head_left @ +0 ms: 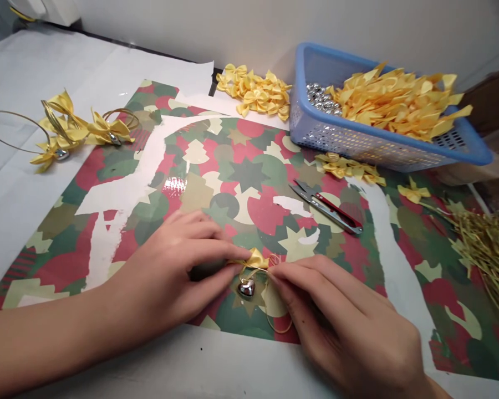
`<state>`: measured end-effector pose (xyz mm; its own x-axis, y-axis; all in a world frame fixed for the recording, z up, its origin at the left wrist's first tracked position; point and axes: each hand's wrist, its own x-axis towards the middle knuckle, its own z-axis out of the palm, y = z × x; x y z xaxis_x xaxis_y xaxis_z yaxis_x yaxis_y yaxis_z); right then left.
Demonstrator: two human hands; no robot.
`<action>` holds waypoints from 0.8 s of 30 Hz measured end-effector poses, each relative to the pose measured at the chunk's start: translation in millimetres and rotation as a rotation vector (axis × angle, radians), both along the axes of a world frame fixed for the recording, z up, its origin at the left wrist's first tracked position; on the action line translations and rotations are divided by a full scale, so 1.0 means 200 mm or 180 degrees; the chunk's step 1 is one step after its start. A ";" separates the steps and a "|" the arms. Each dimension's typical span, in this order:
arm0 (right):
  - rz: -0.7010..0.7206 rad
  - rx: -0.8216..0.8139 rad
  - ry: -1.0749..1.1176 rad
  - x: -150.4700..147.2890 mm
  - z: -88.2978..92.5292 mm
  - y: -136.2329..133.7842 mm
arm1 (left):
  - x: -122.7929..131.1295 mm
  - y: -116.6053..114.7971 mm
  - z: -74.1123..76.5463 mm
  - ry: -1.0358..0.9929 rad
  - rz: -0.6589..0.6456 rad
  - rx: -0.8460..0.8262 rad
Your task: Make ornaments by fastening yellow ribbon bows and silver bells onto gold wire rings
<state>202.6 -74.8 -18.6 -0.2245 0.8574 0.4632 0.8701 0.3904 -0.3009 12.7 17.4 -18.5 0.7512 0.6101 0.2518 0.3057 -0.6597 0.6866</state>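
Observation:
Between my two hands is a small yellow ribbon bow (pixel 258 258) with a silver heart charm (pixel 247 287) hanging just below it. My left hand (pixel 183 260) pinches the bow's left side between thumb and index finger. With thumb and index finger closed, my right hand (pixel 336 310) grips a thin gold cord (pixel 278 331) at the bow's right. Part of that cord loops down beneath the charm. Fine loose strands stick up beside the bow. My fingertips hide where the cord meets the ribbon.
A blue basket (pixel 382 138) holds yellow ribbon pieces (pixel 395 100) and silver charms (pixel 322 97). Thread snips (pixel 326 208) lie on the patterned paper (pixel 249 172). Yellow bows (pixel 258 91) are heaped behind. Finished gold-corded bows (pixel 79 130) lie left, gold cords (pixel 490 255) right.

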 end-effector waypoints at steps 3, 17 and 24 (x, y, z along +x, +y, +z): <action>-0.0044 0.0037 -0.0058 0.00 0.00 0.00 | 0.00 0.00 0.00 -0.0032 -0.0009 0.0019; -0.0010 0.0120 -0.0187 0.01 0.01 -0.01 | 0.00 0.00 -0.01 0.0002 0.0033 -0.0043; 0.0019 0.0247 -0.0120 0.01 -0.02 -0.01 | 0.00 0.00 -0.01 -0.0030 0.0043 -0.0023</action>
